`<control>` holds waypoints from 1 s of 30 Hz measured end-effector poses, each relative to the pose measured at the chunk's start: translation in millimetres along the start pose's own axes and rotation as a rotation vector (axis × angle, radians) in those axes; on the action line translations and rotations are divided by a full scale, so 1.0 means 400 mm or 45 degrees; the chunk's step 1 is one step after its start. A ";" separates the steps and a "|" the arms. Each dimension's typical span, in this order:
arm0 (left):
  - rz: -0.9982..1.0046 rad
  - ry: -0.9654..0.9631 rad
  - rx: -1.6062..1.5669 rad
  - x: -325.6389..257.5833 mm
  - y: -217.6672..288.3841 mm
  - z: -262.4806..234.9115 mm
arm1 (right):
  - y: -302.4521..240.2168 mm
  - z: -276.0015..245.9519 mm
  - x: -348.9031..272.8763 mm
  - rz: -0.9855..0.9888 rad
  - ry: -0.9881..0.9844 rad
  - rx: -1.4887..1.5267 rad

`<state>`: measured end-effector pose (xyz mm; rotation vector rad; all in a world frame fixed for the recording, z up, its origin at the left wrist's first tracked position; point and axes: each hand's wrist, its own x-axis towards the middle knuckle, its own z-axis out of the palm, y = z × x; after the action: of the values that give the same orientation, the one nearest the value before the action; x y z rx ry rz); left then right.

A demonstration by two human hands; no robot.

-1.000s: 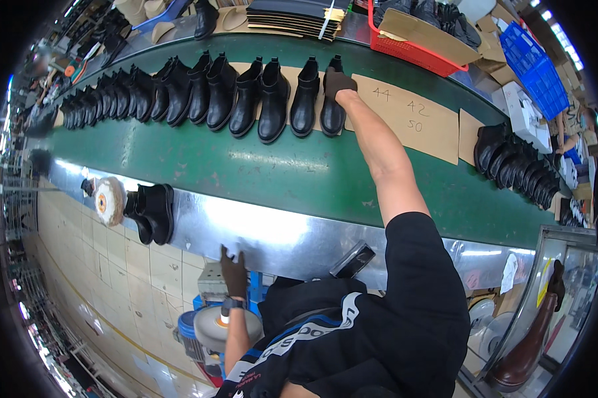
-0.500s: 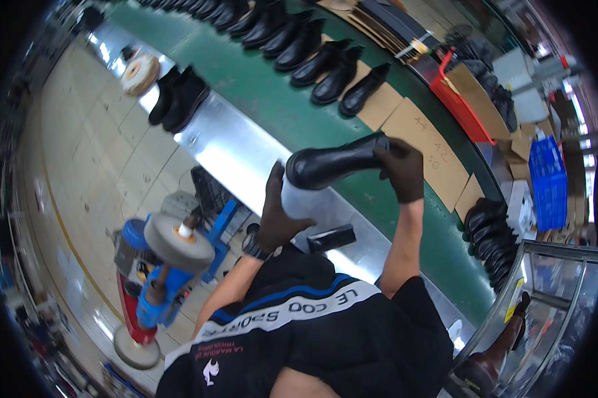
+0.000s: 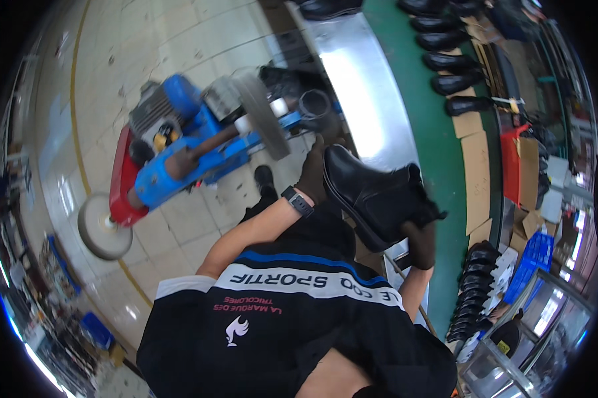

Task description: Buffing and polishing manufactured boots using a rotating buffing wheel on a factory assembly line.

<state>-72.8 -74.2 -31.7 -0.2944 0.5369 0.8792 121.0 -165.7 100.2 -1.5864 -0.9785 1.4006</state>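
A black ankle boot [image 3: 372,192] is held in front of my body, its toe up and to the left, its dark sole facing my shirt. My right hand [image 3: 420,245], in a dark brown glove, grips it at the heel and ankle end; the fingers are partly hidden and blurred. My left hand [image 3: 312,174], gloved the same way, lies along the toe with its fingers pointing up; the boot hides its thumb. Just beyond my left hand is a grey buffing wheel [image 3: 262,113], smeared as if turning, on a blue and red machine [image 3: 173,169].
A second pale wheel [image 3: 105,227] sits at the machine's near end. To the right run a shiny metal strip [image 3: 372,86] and a green worktop [image 3: 438,166] with rows of black boots [image 3: 453,63], cardboard [image 3: 476,176], a red bin [image 3: 511,166] and a glass-sided cabinet [image 3: 537,338].
I have turned left, so the buffing machine is now before me and the worktop at my right. The boot has come nearer my body, and my left hand has closed in on its toe.
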 end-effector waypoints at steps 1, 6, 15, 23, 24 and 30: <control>-0.031 0.023 -0.012 0.013 -0.005 -0.076 | 0.057 0.035 -0.015 0.120 -0.044 0.161; -0.168 0.143 -0.341 -0.046 0.048 -0.265 | 0.158 0.173 0.008 0.678 -0.210 0.484; 0.130 0.134 -0.280 0.020 0.145 -0.292 | 0.366 0.226 0.128 0.691 -0.355 0.493; 0.236 0.146 0.179 0.150 0.254 -0.384 | 0.474 0.350 0.279 0.881 -0.329 0.878; 0.244 0.153 0.176 0.142 0.257 -0.395 | 0.479 0.351 0.276 0.888 -0.338 0.876; 0.228 0.118 -0.026 0.018 0.191 -0.297 | 0.396 0.252 0.154 0.749 -0.280 0.306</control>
<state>-167.7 -77.0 -136.3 -0.3100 0.6477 1.0483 33.9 -164.3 -77.2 -1.6264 -0.4394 2.0418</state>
